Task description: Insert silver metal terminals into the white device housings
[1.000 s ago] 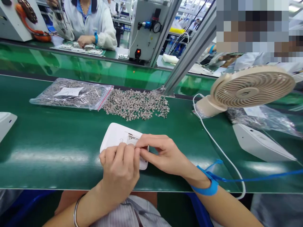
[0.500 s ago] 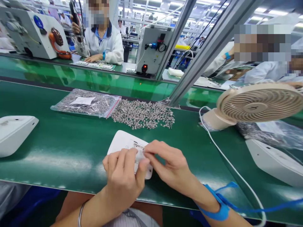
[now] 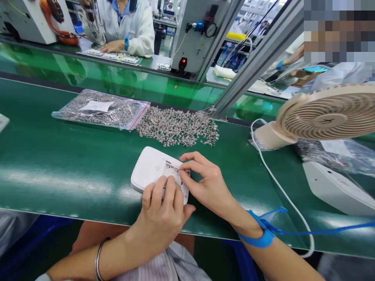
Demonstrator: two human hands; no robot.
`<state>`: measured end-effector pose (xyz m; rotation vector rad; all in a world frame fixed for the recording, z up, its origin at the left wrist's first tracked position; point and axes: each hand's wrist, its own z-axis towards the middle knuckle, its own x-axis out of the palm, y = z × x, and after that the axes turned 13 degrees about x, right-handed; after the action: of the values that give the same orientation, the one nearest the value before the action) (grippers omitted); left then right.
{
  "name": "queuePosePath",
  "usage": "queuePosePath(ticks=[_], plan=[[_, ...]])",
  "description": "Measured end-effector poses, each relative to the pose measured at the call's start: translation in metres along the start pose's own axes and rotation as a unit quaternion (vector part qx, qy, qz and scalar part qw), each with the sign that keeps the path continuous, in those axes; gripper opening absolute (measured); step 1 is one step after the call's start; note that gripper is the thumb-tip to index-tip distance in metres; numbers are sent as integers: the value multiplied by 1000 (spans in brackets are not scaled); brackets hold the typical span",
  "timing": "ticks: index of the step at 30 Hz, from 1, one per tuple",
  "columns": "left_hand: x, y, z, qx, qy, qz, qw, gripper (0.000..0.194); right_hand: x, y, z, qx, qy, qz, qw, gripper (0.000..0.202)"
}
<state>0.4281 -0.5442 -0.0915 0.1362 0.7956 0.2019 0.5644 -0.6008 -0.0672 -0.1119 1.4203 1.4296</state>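
Observation:
A white plastic housing (image 3: pixel 148 166) with rounded corners, a patch of small holes and a recessed compartment (image 3: pixel 172 168) lies on the green work surface. My left hand (image 3: pixel 164 207) rests over its near side, fingers curled onto it and thumb out to the right. At the compartment's right end, my right hand (image 3: pixel 205 181) pinches thumb and index finger together; whatever is between the fingertips is too small or hidden to make out. Beyond the housing spreads a pile of small metal pieces (image 3: pixel 178 127), beside a clear zip bag (image 3: pixel 117 113) full of similar pieces.
To the right stand a beige fan (image 3: pixel 325 119) with a white cable (image 3: pixel 278 191), another white housing (image 3: pixel 336 187) and a second bag (image 3: pixel 351 156). A blue wrist strap (image 3: pixel 260 232) trails a cord rightward. A metal post (image 3: pixel 254 62) rises behind. Across sits a co-worker (image 3: pixel 137 31).
My left fingers have slid from the compartment to the housing's near side, uncovering more of it. My right hand stays pinched there. The view has tilted down; the far-left white housing has nearly left it.

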Motion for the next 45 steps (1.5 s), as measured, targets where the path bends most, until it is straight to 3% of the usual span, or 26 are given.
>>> queuePosePath(ticks=[8,14,23,33,38,41,45], plan=[[-2,0,-1,2,14,0,1000,38,2,3,-2,-4,-22,-18,1000,15],[-2,-1,-3,11,75,-9,997,42,4,4,-2,5,-35,-29,999,16],[-2,-1,1,7,101,-13,995,38,-7,0,-7,33,-4,12,999,16],[5,-4,0,-20,38,-35,998,35,-6,7,-16,-3,9,-94,995,22],[13,-7,-4,-47,-11,-38,998,32,-9,11,-14,-52,54,-167,983,26],[12,-5,-5,-30,-2,-34,999,34,-4,6,-8,-17,31,-89,995,19],[9,-5,-1,-35,11,-38,999,33,7,-3,2,93,-10,-14,996,9]])
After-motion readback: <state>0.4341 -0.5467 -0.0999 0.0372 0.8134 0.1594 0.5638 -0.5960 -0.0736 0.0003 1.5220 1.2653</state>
